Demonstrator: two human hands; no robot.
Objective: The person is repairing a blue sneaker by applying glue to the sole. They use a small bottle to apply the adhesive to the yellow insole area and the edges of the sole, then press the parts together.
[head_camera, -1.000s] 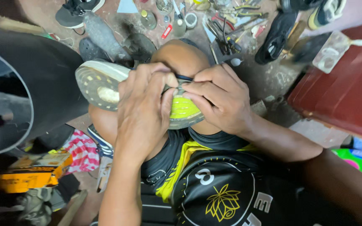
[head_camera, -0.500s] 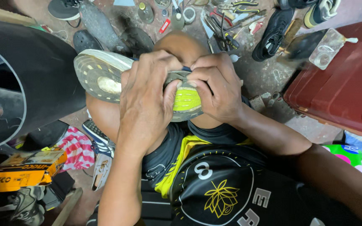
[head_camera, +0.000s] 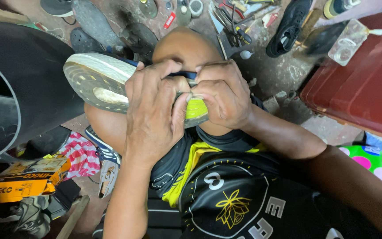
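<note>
A sports shoe (head_camera: 94, 79) with a pale, worn sole and a yellow-green heel part lies sole-up across my bare knee (head_camera: 186, 46). My left hand (head_camera: 153, 110) wraps over the middle of the shoe, thumb pressing at the heel end. My right hand (head_camera: 224, 93) grips the heel end from the right, fingers curled tight on the sole edge. The two hands meet over the yellow-green part, which they largely hide.
A red box (head_camera: 363, 84) stands at the right. A black shoe (head_camera: 288, 24), loose soles (head_camera: 94, 22) and small tools (head_camera: 231, 17) lie on the dirt floor ahead. A big black curved object (head_camera: 21, 84) fills the left, an orange carton (head_camera: 23, 177) below it.
The view has shifted so shoe and hands sit lower in the picture. Both hands have closed in tighter on the heel end, and less of the yellow-green part shows.
</note>
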